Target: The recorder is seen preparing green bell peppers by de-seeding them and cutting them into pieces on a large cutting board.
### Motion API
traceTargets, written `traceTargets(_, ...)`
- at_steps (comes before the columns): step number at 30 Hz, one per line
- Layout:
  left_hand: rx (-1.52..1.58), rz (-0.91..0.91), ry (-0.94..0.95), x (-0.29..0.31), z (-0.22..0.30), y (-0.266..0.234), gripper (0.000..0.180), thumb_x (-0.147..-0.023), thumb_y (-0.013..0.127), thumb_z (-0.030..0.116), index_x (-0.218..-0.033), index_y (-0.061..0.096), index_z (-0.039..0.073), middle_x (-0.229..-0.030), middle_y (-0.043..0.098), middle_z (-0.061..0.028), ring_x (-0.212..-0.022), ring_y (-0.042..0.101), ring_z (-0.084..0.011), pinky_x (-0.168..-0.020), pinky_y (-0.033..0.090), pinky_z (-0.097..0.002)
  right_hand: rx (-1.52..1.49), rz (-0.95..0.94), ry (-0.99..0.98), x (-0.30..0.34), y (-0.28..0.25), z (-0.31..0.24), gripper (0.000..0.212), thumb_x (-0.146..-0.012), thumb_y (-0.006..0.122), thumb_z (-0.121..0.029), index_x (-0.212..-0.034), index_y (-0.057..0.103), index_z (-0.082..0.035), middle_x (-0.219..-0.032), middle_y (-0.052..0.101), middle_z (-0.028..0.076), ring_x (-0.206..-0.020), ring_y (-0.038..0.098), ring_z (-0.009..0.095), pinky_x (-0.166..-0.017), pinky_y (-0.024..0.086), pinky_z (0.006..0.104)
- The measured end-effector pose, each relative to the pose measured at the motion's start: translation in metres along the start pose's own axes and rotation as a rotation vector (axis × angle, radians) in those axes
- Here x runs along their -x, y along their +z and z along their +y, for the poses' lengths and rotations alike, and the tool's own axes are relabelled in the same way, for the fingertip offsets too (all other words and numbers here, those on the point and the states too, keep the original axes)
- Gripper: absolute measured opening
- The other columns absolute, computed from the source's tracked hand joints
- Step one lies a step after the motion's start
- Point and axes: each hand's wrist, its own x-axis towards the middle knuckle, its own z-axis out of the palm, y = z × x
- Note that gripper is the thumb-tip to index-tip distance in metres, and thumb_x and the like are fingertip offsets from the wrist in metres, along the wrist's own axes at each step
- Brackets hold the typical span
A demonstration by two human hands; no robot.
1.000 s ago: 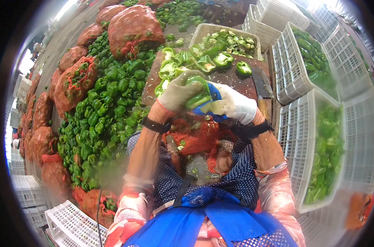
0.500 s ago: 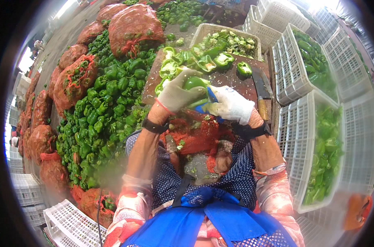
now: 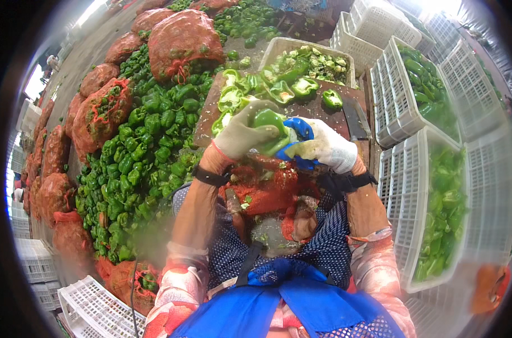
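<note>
In a pale, soiled glove, my left hand (image 3: 242, 132) is closed round a green bell pepper (image 3: 269, 119) above the near edge of the brown board (image 3: 211, 96). The pepper's pale cut side faces right. My right hand (image 3: 323, 147), in a white glove with blue over its fingers, closes on that side; its fingertips are partly hidden. Cut pepper pieces (image 3: 230, 98) lie on the board beyond my left hand, and a halved pepper (image 3: 305, 87) lies farther right. To the right of these rests a broad-bladed knife (image 3: 355, 121), its handle beside my right wrist.
A pale crate (image 3: 354, 73) of pepper scraps stands behind the board. White crates (image 3: 405, 135) holding green peppers line the right. Loose green peppers (image 3: 129, 163) are heaped left, among red mesh sacks (image 3: 182, 39). An upturned white crate (image 3: 101, 310) sits at lower left.
The pepper has turned so its pale cut side shows toward the right. My right hand has shifted slightly right, and more blue shows on its fingers. My left hand keeps its hold.
</note>
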Motion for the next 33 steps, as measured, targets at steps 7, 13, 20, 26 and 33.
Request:
traceTargets(7,-0.241,-0.024,-0.034,0.011,-0.005,0.000,0.018,-0.079,0.071,0.004,-0.095,0.063,0.003,-0.095,0.060,0.0007,-0.093,0.055,-0.0072,-0.079,0.047,-0.0231,0.556,0.017,0.209,-0.005,0.008,-0.009,0.032,-0.076,0.074,-0.014,-0.105,0.065,-0.003,-0.082,0.067,0.002,-0.070,0.057,0.007,-0.061,0.049,0.0256)
traceTargets(13,-0.594,0.092,0.092,-0.002,-0.001,0.009,0.016,-0.082,0.070,0.012,-0.091,0.063,0.000,-0.091,0.061,-0.0033,-0.084,0.055,-0.0076,-0.072,0.046,-0.0239,0.772,0.152,0.057,-0.011,0.002,0.023,0.038,-0.076,0.070,-0.031,-0.100,0.061,-0.003,-0.081,0.064,0.015,-0.073,0.063,0.028,-0.067,0.049,0.0372)
traceTargets(20,-0.051,0.043,-0.073,0.008,0.011,-0.005,0.017,-0.085,0.067,0.007,-0.100,0.064,0.000,-0.093,0.064,-0.0019,-0.084,0.057,-0.0073,-0.076,0.048,-0.0227,0.062,0.150,0.254,-0.008,0.030,-0.019,0.025,-0.078,0.070,-0.010,-0.100,0.061,-0.003,-0.078,0.063,0.000,-0.062,0.055,0.006,-0.052,0.043,0.0216)
traceTargets(26,-0.026,0.103,-0.095,0.005,0.008,-0.004,0.028,-0.083,0.072,0.018,-0.103,0.064,-0.001,-0.090,0.065,-0.0048,-0.080,0.059,-0.0092,-0.070,0.050,-0.0250,-0.089,0.190,0.109,-0.009,0.035,-0.006,0.027,-0.080,0.068,-0.013,-0.104,0.059,-0.004,-0.075,0.061,-0.001,-0.058,0.052,0.005,-0.049,0.041,0.0197)
traceTargets(33,-0.169,0.158,-0.018,-0.001,0.002,-0.008,0.029,-0.082,0.072,0.022,-0.099,0.067,-0.001,-0.082,0.066,-0.0045,-0.074,0.058,-0.0077,-0.065,0.049,-0.0246,0.196,0.365,0.081,-0.015,0.038,0.000,0.031,-0.080,0.072,-0.020,-0.101,0.062,-0.001,-0.077,0.063,0.002,-0.065,0.057,0.008,-0.057,0.047,0.0246)
